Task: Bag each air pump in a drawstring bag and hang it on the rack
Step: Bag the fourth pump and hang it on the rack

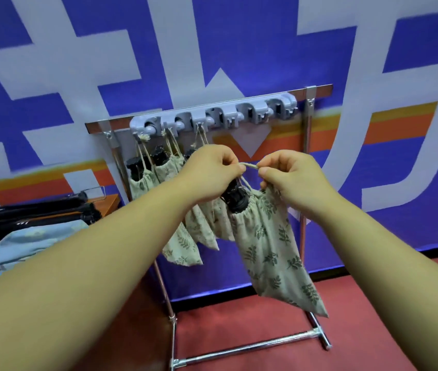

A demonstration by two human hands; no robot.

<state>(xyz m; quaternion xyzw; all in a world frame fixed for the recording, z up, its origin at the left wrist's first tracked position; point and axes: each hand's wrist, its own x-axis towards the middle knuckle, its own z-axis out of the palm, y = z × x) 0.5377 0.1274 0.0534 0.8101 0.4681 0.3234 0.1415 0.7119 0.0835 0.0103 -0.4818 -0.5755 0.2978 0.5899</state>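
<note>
A beige leaf-print drawstring bag (274,245) hangs in the air in front of the rack, with the black top of an air pump (235,196) sticking out of its gathered mouth. My left hand (212,170) and my right hand (290,178) both pinch its drawstring (250,166), stretched between them. Behind them stands the metal rack (306,162) with a grey hook rail (212,113). Three bagged pumps (164,164) hang from the rail's left hooks. The hooks at the right end of the rail are bare.
At the left, a table edge (110,202) carries several black air pumps (38,210) and a light blue cloth (19,245). A blue banner wall (239,49) stands right behind the rack. Red floor (266,330) lies around the rack's base bar (247,346).
</note>
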